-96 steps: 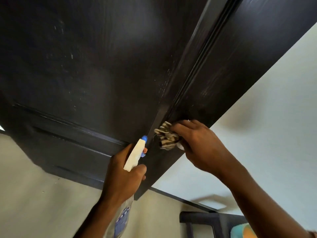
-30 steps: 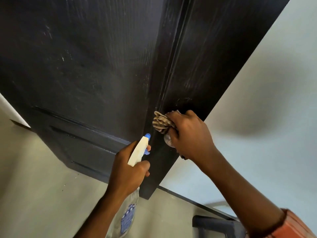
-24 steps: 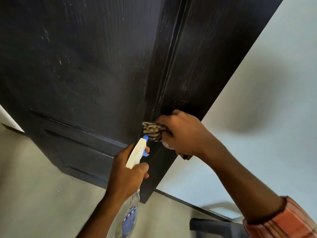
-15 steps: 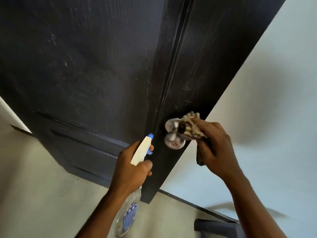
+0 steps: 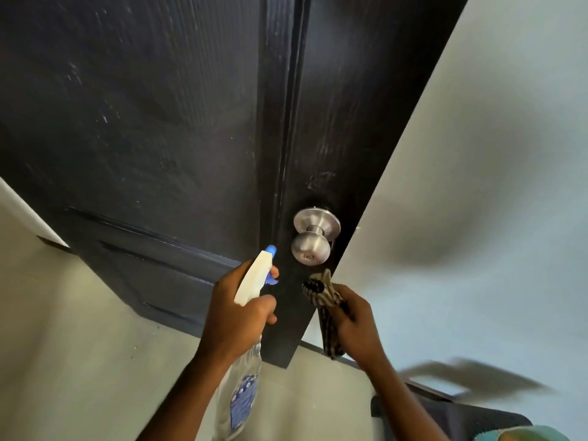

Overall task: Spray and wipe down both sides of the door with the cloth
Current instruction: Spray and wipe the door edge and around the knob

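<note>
While nozzle (image 5: 270, 249) aims at door (image 5: 159, 122) beside knob (image 5: 311, 248): left hand (image 5: 237, 316) fingers wrapped round bottle (image 5: 251, 283); right hand (image 5: 356, 326) fingers clutch cloth (image 5: 324, 299) at door edge, under knob. Best: light mist, cloth flat not bunched, wipe along grain, spare keyhole (image 5: 306, 256).

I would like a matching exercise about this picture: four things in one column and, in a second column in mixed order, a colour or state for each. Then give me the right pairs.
Things:
1. spray bottle
2. cloth
3. door knob
4. door

Colour or state:
a. silver, no hand on it
b. gripped by the left hand
c. dark, with pale streaks
d. striped, gripped by the right hand

Pairs: 1-b, 2-d, 3-a, 4-c
</note>
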{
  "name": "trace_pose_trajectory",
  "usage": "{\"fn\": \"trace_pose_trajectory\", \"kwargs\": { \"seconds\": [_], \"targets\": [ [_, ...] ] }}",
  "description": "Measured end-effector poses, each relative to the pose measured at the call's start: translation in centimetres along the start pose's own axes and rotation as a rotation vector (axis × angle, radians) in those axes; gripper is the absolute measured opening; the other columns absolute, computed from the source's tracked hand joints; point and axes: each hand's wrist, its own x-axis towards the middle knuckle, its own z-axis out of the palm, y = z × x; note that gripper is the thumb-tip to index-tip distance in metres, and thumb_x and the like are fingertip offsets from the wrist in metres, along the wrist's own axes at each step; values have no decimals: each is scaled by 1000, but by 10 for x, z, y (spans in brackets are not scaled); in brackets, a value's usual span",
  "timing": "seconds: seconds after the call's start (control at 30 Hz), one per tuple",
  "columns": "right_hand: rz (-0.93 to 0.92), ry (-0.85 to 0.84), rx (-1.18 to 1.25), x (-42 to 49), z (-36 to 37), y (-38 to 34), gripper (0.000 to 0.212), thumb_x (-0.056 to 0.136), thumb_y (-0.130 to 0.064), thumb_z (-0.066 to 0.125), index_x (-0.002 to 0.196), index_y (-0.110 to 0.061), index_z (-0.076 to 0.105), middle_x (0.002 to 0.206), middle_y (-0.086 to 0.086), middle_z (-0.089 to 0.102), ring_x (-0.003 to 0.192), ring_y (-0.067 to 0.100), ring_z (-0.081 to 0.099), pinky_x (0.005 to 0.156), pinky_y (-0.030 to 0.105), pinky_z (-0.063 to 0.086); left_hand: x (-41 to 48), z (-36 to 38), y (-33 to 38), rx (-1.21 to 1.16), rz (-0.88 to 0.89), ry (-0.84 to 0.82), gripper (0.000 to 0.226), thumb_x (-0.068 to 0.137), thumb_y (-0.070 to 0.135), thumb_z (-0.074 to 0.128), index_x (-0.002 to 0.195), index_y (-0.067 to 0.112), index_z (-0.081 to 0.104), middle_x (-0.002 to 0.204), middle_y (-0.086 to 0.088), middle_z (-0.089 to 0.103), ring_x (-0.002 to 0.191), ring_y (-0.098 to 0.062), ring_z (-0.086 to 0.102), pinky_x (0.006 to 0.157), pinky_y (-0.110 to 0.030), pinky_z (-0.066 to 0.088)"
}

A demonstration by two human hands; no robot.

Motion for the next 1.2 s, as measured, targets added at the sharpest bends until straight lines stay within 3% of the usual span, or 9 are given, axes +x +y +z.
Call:
{"fn": "trace_pose_trajectory", "kwargs": {
  "seconds": [0.13, 0.27, 0.43, 0.53, 0.63, 0.7, 0.77, 0.87, 1.2],
  "targets": [
    [-2, 285, 267, -9, -3, -14, 23, 93, -10, 52, 105, -26, 65, 98, -11, 71, 94, 9, 65, 81, 21, 51, -6, 2, 6, 31, -24, 22, 21, 80, -10, 66, 90, 6, 58, 69, 5, 54, 65, 8, 62, 45, -7, 45],
    [-332, 370, 275, 12, -15, -56, 28, 91, -9, 47, 114, -12, 63, 103, 1, 69, 99, 16, 64, 84, 28, 53, -12, 7, 10, 62, -84, 43, 26, 82, -6, 66, 96, 13, 54, 74, 5, 54, 65, 17, 57, 47, -3, 44],
    [-582, 300, -119, 52, -7, -64, 39, 87, -14, 50, 122, -2, 63, 125, 12, 64, 117, 24, 56, 100, 33, 48, -17, 12, 12, 90, -104, 93, 27, 81, -6, 67, 98, 12, 57, 73, 4, 55, 62, -17, 61, 46, -6, 47],
    [-568, 410, -157, 48, 4, -47, 41, 84, -9, 51, 123, -2, 62, 125, 11, 64, 116, 26, 57, 100, 30, 46, -20, 13, 14, 95, -110, 131, 29, 80, -7, 68, 99, 11, 54, 73, 3, 53, 61, -19, 60, 45, -4, 45],
    [-486, 510, 3, 40, 11, -32, 42, 81, 0, 48, 120, 0, 64, 122, 13, 65, 116, 25, 59, 101, 31, 47, -24, 12, 13, 114, -87, 147, 25, 81, -7, 67, 95, 10, 56, 71, 2, 55, 63, 7, 62, 46, -3, 44],
    [-396, 515, 131, 36, 14, -21, 41, 79, 8, 49, 116, 0, 67, 116, 12, 68, 112, 22, 62, 98, 31, 49, -27, 13, 13, 129, -82, 159, 22, 81, -5, 68, 93, 10, 57, 70, 2, 56, 61, -10, 65, 46, -4, 45],
    [-263, 374, 238, 31, 20, -8, 36, 81, 10, 50, 106, -6, 70, 101, 4, 71, 98, 13, 66, 85, 30, 52, -30, 14, 14, 147, -80, 166, 23, 80, -5, 68, 94, 10, 58, 70, 2, 55, 58, -20, 60, 45, -5, 45],
    [-49, 80, 226, 12, 37, 14, 32, 85, 6, 53, 97, -19, 71, 92, -5, 72, 87, 2, 65, 75, 28, 50, -36, 16, 12, 155, -55, 127, 20, 78, -9, 67, 89, 7, 61, 69, -3, 55, 63, -1, 63, 44, -6, 44],
    [-356, 610, 71, 27, 26, -16, 42, 80, 12, 52, 122, 7, 60, 129, 20, 50, 125, 25, 49, 105, 29, 43, -34, 2, 4, 120, -62, 32, 29, 82, -9, 65, 81, 19, 58, 71, 1, 57, 62, 7, 62, 43, -5, 43]
  ]
}}
